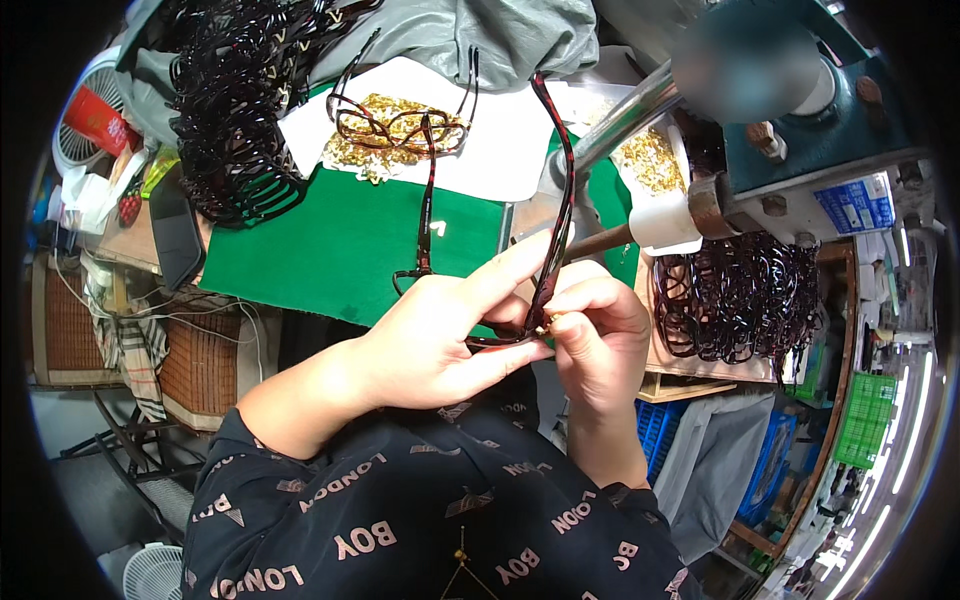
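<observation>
My left hand (pixel 425 340) grips a dark tortoiseshell eyeglass frame (pixel 568 165), its temples pointing up and away from me. Thumb and fingertip of my right hand (pixel 600 345) are pinched at the corner where one temple meets the front, around a tiny gold-coloured metal piece (pixel 545 327). Most of the frame's front is hidden by my left fingers. Beyond my hands, another pair of glasses (pixel 455 135) rests on a heap of small gold metal parts (pixel 370 165) on a white sheet (pixel 510 165).
A green mat (pixel 290 240) covers the bench. At right stands a green machine (pixel 830 120) with a metal rod close to my right hand. Dark frames lie piled at left (pixel 230 120) and right (pixel 735 300). Another gold-part heap (pixel 650 160) sits behind the rod; a phone (pixel 175 235) lies left.
</observation>
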A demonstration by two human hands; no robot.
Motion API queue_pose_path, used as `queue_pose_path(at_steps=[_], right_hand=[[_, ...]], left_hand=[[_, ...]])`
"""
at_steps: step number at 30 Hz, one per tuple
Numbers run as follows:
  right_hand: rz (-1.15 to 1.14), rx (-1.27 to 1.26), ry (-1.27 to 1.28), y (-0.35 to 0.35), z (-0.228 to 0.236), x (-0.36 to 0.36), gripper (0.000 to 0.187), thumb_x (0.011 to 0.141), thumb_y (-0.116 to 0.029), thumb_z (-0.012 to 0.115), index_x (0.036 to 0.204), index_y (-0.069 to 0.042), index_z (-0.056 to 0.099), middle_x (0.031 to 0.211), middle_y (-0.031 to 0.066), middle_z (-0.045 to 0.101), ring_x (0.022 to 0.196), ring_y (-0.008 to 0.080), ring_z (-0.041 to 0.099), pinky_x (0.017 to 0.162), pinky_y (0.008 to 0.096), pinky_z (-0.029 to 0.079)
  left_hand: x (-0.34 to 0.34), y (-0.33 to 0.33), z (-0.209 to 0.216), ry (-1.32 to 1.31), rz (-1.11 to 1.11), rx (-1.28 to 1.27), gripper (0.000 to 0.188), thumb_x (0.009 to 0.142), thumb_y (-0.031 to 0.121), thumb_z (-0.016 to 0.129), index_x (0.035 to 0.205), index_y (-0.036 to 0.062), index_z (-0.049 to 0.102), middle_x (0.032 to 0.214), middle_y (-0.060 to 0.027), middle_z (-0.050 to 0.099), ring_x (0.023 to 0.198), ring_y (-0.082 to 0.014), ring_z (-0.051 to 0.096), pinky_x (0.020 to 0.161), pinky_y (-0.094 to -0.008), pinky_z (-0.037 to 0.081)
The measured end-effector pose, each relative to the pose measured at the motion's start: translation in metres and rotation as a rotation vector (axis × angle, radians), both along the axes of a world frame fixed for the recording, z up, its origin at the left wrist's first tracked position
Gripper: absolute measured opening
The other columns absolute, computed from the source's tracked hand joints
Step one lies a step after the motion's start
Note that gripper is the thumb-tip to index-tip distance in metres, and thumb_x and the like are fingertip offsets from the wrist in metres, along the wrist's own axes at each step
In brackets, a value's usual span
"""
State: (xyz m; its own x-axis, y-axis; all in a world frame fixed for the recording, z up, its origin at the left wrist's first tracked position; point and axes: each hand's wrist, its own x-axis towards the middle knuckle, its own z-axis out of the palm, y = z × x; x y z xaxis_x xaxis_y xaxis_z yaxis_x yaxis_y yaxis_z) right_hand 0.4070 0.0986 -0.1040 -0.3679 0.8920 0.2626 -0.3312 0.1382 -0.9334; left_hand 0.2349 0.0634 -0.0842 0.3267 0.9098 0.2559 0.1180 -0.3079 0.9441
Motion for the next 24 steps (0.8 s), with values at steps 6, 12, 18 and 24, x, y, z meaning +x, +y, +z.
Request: queue_pose_path(at_steps=[6, 12, 18, 24], right_hand=[[-0.019, -0.065, -0.009, -0.002, 0.004, -0.006, 0.028, 0.076, -0.004, 0.071, 0.093, -0.003, 0.049, 0.086, 0.0045, 0.056, 0.079, 0.0093, 0.054, 0.070, 0.0217, 0.044], [0.266, 0.172, -0.515, 0.016, 0.048, 0.010, 0.012, 0.077, -0.005, 0.064, 0.073, 0.000, 0.054, 0.081, 0.0053, 0.058, 0.072, 0.0138, 0.054, 0.065, 0.0271, 0.041], [-0.179, 0.285, -0.445, 0.016, 0.055, 0.035, 0.024, 0.088, -0.018, 0.054, 0.072, 0.000, 0.055, 0.076, 0.0057, 0.056, 0.066, 0.0098, 0.047, 0.059, 0.0238, 0.036], [-0.542, 0.873, -0.344, 0.046, 0.122, 0.078, 0.030, 0.094, -0.027, 0.042, 0.098, -0.002, 0.059, 0.089, 0.0084, 0.056, 0.077, 0.0157, 0.051, 0.070, 0.0291, 0.044]], left_hand=[[-0.001, 0.002, 0.000, 0.050, -0.025, -0.017, 0.079, 0.076, 0.003, 0.067, 0.140, -0.0031, 0.021, 0.097, -0.0156, 0.065, 0.085, -0.0178, 0.065, 0.077, -0.0272, 0.048], [0.000, 0.006, 0.001, 0.108, -0.132, 0.103, 0.080, 0.075, 0.005, 0.068, 0.139, -0.0041, 0.021, 0.101, -0.0176, 0.063, 0.084, -0.0299, 0.065, 0.074, -0.0316, 0.050], [0.046, 0.017, 0.023, -0.503, -0.139, -0.275, 0.073, 0.086, -0.004, 0.053, 0.144, 0.0040, 0.010, 0.100, -0.0084, 0.059, 0.086, -0.0100, 0.057, 0.081, -0.0252, 0.044], [0.071, 0.052, 0.035, -0.563, -0.009, -0.197, 0.063, 0.090, 0.003, 0.052, 0.142, 0.0064, 0.017, 0.112, -0.0088, 0.055, 0.082, -0.0135, 0.061, 0.074, -0.0258, 0.050]])
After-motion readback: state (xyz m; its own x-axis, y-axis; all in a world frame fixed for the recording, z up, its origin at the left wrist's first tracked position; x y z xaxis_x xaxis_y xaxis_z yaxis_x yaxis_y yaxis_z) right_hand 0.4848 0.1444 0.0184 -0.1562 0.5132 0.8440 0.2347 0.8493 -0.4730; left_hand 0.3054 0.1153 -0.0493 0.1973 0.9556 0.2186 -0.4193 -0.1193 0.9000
